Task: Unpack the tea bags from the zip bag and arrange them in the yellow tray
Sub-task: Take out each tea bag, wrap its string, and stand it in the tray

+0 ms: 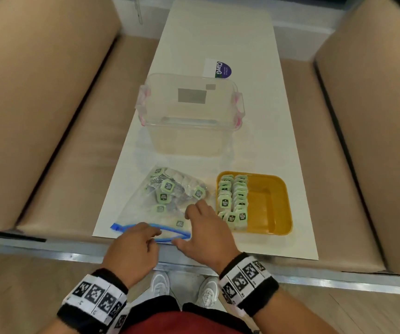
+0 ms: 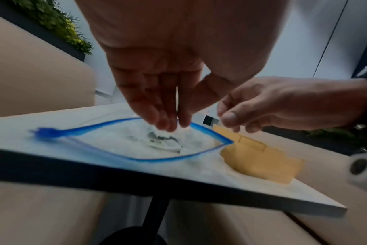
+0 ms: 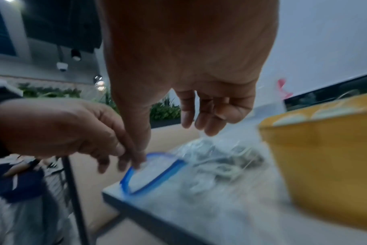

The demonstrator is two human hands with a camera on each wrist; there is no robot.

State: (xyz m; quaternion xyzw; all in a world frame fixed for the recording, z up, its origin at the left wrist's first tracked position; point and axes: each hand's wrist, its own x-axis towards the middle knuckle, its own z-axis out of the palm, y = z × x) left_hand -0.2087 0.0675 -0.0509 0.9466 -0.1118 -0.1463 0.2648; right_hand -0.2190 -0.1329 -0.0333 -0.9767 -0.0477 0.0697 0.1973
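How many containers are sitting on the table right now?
3. The zip bag lies at the near left with its mouth open, the yellow tray sits right beside it on the right, and the clear plastic box stands behind both. None looks hidden.

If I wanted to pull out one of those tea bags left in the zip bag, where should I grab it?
Probably by its green paper tag, pinched flat between thumb and finger. Come in from the near side, through the blue-rimmed mouth, which gapes toward the person while the left hand holds its rim. The zip bag lies flat, closed at its far end.
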